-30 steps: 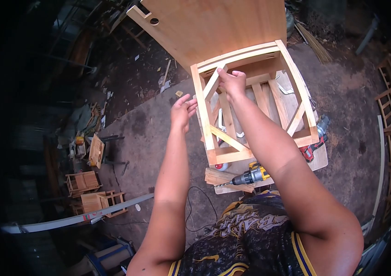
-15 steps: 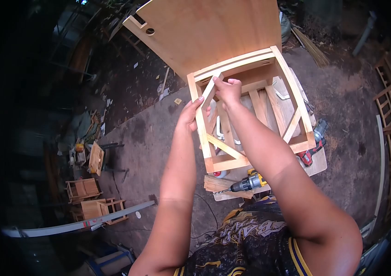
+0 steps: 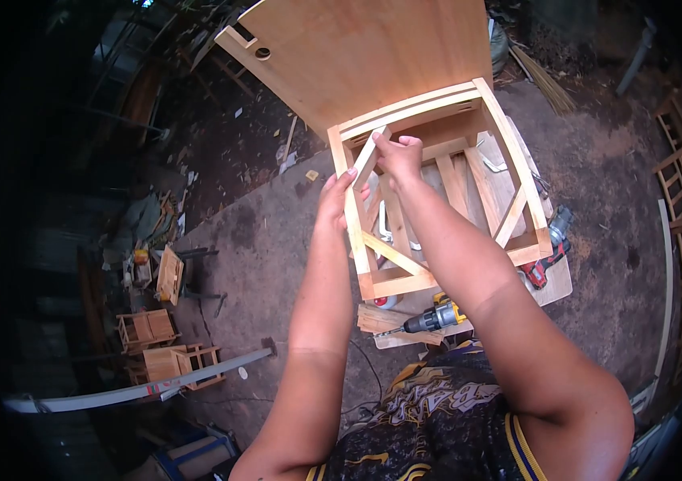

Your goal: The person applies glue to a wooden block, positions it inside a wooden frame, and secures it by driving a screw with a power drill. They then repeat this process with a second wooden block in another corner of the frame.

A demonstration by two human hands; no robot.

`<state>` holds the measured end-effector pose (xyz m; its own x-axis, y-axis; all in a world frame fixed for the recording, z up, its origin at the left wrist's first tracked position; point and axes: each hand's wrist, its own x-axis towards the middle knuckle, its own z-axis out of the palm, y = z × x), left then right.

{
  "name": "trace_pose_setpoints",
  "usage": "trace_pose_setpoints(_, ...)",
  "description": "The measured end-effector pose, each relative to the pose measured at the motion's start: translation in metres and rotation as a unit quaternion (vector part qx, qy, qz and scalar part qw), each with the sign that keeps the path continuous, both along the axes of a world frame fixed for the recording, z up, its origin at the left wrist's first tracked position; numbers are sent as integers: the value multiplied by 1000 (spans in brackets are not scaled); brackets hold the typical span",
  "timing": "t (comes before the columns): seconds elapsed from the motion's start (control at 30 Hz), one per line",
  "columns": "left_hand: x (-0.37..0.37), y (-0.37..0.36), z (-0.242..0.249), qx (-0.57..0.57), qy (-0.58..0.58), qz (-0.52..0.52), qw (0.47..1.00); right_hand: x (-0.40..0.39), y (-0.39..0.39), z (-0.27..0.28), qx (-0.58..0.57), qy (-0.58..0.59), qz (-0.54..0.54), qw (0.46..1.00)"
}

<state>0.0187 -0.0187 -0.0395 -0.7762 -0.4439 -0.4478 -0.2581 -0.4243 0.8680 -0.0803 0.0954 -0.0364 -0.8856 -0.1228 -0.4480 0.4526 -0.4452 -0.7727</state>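
A short wooden corner brace lies diagonally across the far left corner of a pale wooden chair frame. My right hand pinches the brace's far end between thumb and fingers. At its near end, my left hand is closed, the thumb on the brace by the left rail and fingertips showing on the inner side. Two similar braces, left and right, span the frame's near corners. A broad plywood panel rises from the frame's far side.
Beneath the frame is a light board with wooden slats. A yellow drill with a long bit lies at its near edge, and a red drill at the right. Small wooden chairs stand left, beyond a metal bar.
My left forearm has shifted slightly to the right. Both hands keep their places on the brace, which shows no clear movement against the frame.
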Motion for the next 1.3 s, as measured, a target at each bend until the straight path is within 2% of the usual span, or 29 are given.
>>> trace_pose_setpoints(1.07,-3,1,4,17,2,6,1000,0,-1,5,1,0,-27,1000)
trace_pose_setpoints(1.3,2,-1,-4,63,37,7,997,-2,-2,4,13,3,-25,1000)
